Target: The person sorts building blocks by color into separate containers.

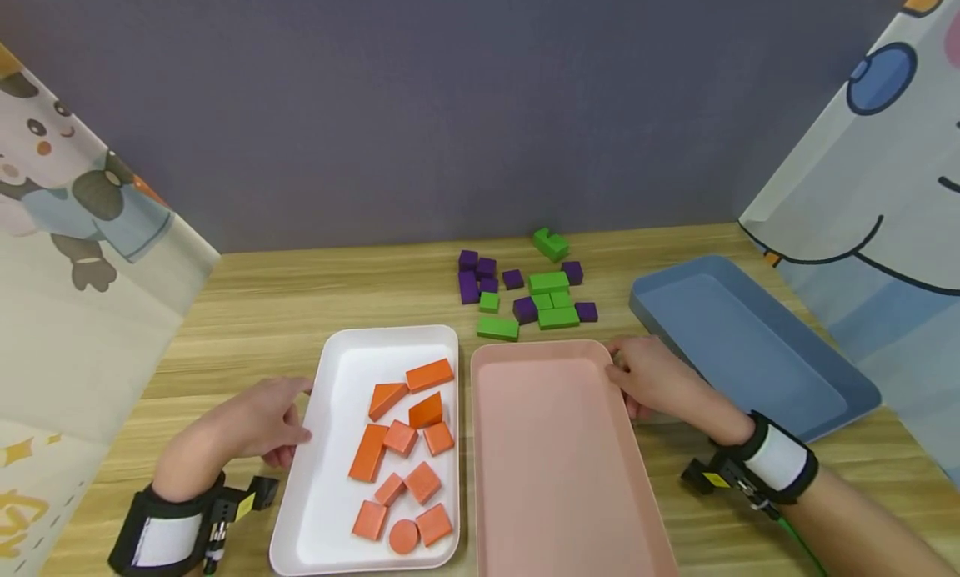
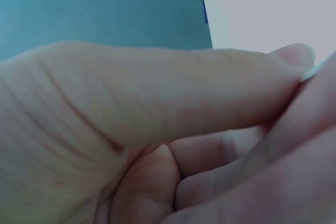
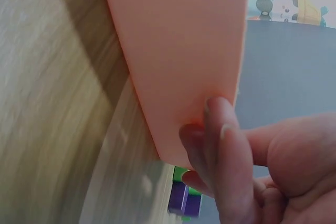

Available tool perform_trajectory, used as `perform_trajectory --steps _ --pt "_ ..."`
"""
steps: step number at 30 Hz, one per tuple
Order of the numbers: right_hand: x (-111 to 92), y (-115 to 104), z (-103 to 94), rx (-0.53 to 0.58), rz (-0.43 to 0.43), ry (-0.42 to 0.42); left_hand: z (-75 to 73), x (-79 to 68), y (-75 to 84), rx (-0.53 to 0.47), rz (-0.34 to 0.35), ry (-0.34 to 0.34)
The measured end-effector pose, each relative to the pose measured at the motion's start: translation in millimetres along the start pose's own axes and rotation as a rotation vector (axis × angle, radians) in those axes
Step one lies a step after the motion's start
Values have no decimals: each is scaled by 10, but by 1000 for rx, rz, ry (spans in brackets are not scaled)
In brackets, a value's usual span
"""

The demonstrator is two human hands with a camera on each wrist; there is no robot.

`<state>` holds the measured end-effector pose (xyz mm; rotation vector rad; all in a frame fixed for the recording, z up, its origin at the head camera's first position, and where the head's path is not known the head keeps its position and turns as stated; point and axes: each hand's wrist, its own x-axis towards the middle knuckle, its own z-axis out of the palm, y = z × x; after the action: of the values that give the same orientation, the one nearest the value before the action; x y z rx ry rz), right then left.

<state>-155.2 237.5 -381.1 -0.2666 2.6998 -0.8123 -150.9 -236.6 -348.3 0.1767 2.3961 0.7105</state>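
At the left rim of a white tray (image 1: 322, 477), my left hand (image 1: 262, 418) pinches the edge, its thumb (image 2: 210, 85) on the rim in the left wrist view. Orange blocks (image 1: 368, 454) of several shapes lie inside this tray. Beside it stands a pink tray (image 1: 558, 444) with nothing in it. My right hand (image 1: 652, 373) holds that tray's far right corner. In the right wrist view, its fingers (image 3: 231, 156) lie against the outer wall (image 3: 178, 51), and the thumb is partly hidden behind them.
Green blocks (image 1: 549, 283) and purple blocks (image 1: 468, 287) lie loose on the wooden table (image 1: 330, 285) behind the trays. A blue tray (image 1: 750, 343) stands angled at the right, close to my right forearm. A grey panel (image 1: 480, 102) rises behind, with printed cloths (image 1: 97, 177) at the sides.
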Motion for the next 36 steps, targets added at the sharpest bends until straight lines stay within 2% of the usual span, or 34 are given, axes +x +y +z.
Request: perform_trajectory --steps 5,12,16,19,21,23,25,27,30,33,36 --pt "35 -60 78 26 -19 18 9 5 0 31 3 16" --pt "76 -145 155 70 4 22 -4 19 -2 164 -38 76" --pt "91 -177 177 87 8 20 -40 -3 57 366 -83 167" --pt "97 -192 194 103 1 24 -44 -46 238 508 -71 265" --pt "98 -193 202 114 -1 24 3 -69 408 535 -6 310" --pt "97 -191 200 119 -3 27 73 -46 582 528 105 325" --pt "97 -190 199 117 -2 27 165 7 731 528 227 322" --pt "98 -192 201 112 -2 26 264 77 847 523 339 291" --pt "99 -201 210 104 -7 21 412 178 947 514 485 224" --pt "99 -215 217 99 -14 23 527 254 984 494 587 162" --pt "96 -227 221 96 -15 31 593 310 997 491 631 123"
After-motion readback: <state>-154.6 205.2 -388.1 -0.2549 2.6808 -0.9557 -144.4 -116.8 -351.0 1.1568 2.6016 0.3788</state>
